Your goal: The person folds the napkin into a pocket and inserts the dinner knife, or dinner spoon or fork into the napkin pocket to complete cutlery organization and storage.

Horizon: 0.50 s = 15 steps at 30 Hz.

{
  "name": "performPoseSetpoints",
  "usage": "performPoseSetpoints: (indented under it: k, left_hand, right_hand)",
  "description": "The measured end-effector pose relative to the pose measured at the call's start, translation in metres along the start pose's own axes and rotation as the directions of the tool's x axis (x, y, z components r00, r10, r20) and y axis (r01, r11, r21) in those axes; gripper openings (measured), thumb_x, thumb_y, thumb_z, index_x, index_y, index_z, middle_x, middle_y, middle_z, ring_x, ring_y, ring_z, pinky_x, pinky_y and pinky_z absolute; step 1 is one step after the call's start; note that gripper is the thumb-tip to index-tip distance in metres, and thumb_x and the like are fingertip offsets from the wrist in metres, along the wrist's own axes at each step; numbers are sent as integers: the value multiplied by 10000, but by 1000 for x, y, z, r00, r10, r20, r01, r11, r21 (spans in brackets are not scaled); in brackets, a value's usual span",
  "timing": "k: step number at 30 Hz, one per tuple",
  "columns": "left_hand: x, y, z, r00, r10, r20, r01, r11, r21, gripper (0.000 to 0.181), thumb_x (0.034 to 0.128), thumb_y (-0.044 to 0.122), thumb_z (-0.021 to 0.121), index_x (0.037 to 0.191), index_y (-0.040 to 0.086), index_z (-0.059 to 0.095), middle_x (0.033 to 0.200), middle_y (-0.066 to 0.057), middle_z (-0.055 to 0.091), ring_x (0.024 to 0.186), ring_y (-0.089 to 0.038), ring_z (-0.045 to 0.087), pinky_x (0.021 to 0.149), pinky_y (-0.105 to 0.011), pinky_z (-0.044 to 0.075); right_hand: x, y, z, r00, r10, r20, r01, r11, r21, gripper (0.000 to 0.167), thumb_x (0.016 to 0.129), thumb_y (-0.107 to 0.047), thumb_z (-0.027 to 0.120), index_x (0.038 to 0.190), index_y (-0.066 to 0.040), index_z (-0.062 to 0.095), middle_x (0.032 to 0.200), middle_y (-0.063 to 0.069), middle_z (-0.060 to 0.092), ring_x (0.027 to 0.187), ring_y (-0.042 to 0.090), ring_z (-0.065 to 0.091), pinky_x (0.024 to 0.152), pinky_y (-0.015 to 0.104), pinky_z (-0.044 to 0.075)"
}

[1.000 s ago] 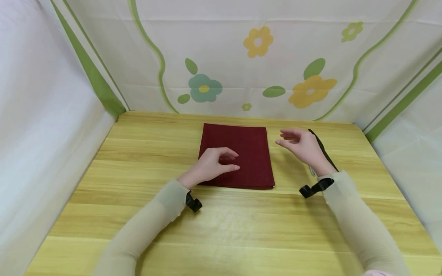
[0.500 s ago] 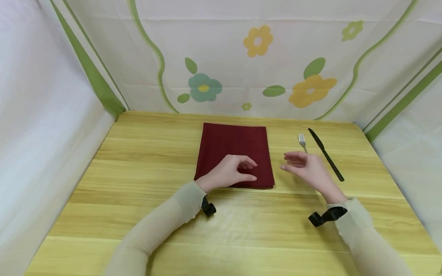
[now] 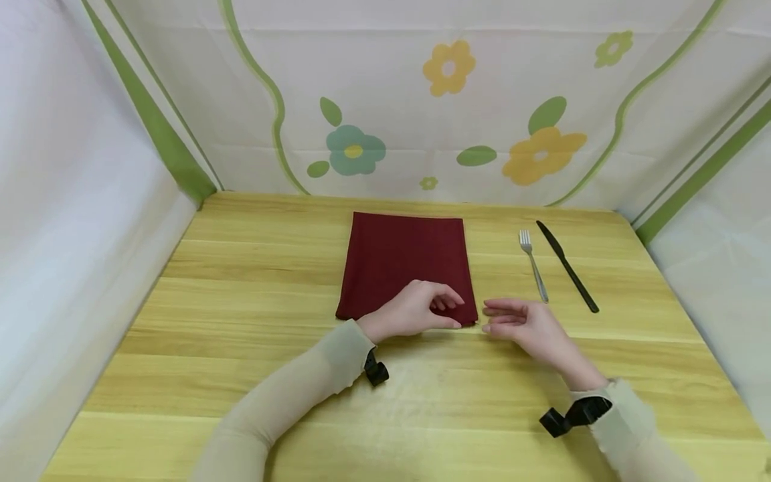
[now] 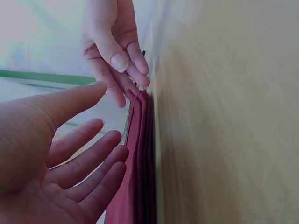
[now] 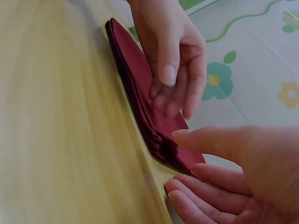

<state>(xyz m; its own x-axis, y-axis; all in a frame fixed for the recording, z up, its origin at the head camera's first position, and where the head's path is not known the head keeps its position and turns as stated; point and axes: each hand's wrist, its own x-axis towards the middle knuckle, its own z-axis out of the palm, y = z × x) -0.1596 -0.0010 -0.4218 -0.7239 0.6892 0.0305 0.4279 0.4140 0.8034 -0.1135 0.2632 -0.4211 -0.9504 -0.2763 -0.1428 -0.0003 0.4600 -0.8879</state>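
A dark red cloth (image 3: pixel 406 248), folded into a layered square, lies flat on the wooden table (image 3: pixel 241 268). Over its near right part hovers my left hand (image 3: pixel 415 308), fingers relaxed and slightly bent, with nothing in them. My right hand (image 3: pixel 530 331) is just off the cloth's near right corner, thumb and fingers apart and holding nothing. In the left wrist view the cloth's stacked folds (image 4: pixel 145 163) show along the edge beside the left fingers. The right wrist view has the right fingertips close to the cloth's corner; whether they touch it I cannot tell.
To the right of the cloth lie a silver fork (image 3: pixel 533 264) and a black knife (image 3: pixel 567 266), side by side and apart. A white curtain (image 3: pixel 385 100) with printed flowers rises behind the table, and white cloth walls (image 3: pixel 78 234) stand at the sides.
My left hand has moved right and nearer across the cloth. My right hand has come back toward me from over the fork and knife, which are now uncovered. The cloth lies unmoved.
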Motion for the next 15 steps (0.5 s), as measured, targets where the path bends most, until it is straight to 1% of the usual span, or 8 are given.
performPoseSetpoints:
  k: [3,8,11,15]
  left_hand:
    - [3,1,4,1000,0,16,-1,1000,15,367,881,222,836,1208,89,734,1083,19,708,931,-76,634,819,-175,511]
    - [6,1,10,999,-23,42,20,998,55,354,882,218,833,1202,97,743,1075,47,713,936,-51,626,806,-148,497]
    - [7,1,12,999,-30,41,27,997,74,341,886,214,826,1197,98,747,1070,52,715,938,-45,623,805,-143,494]
    - [8,2,14,999,-33,26,31,996,78,289,904,189,808,1173,93,757,1047,44,727,908,-49,630,783,-141,495]
  right_hand:
    - [-3,-3,5,999,44,19,-45,998,47,567,910,-179,802,1375,65,590,1266,191,672,1035,229,709,813,232,554]
    - [-2,-7,12,993,112,33,-114,988,105,579,911,-170,797,1391,66,574,1234,190,687,1015,181,712,801,242,558]
    - [0,-8,15,991,130,30,-133,985,110,569,919,-167,788,1392,65,574,1229,192,689,1013,172,710,807,242,559]
    - [3,-7,18,991,134,13,-134,982,134,532,930,-154,773,1380,61,588,1235,187,687,1045,153,694,828,220,543]
